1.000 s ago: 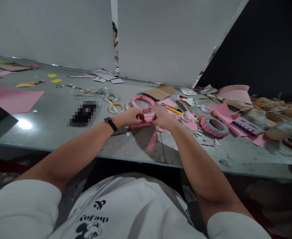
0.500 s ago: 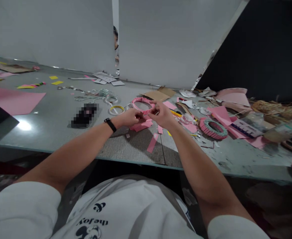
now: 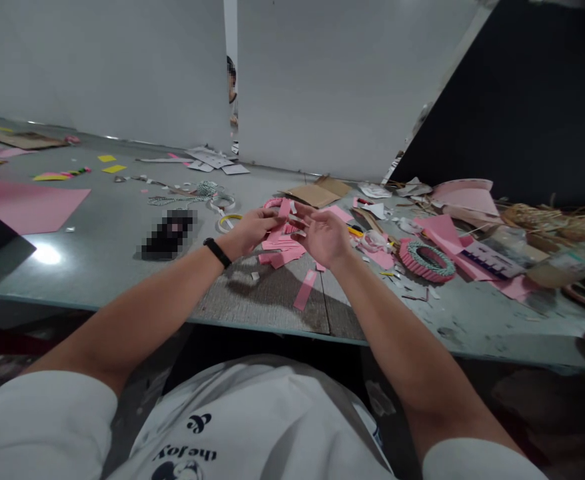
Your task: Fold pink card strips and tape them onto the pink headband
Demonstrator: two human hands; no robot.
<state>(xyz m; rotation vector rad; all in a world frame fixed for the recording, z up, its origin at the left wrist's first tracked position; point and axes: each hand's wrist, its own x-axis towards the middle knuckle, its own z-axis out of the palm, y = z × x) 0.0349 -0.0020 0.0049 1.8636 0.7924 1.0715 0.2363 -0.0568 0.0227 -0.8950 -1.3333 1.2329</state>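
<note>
Now left hand [image 3: 250,232] up at pink paper ring [image 3: 272,203], fingers [image 3: 272,215] curled against it, grip unclear; right hand [image 3: 323,237] apart, fingers [image 3: 312,223] spread open, holding nothing. Ring partly hidden behind left hand, above loose pink paper strips [image 3: 282,250] on worktop [image 3: 92,267].

Probably a craft workshop: long workbench [image 3: 97,260] strewn with pink paper scraps [image 3: 282,252], cardboard [image 3: 315,195], raffia [image 3: 547,217].
</note>
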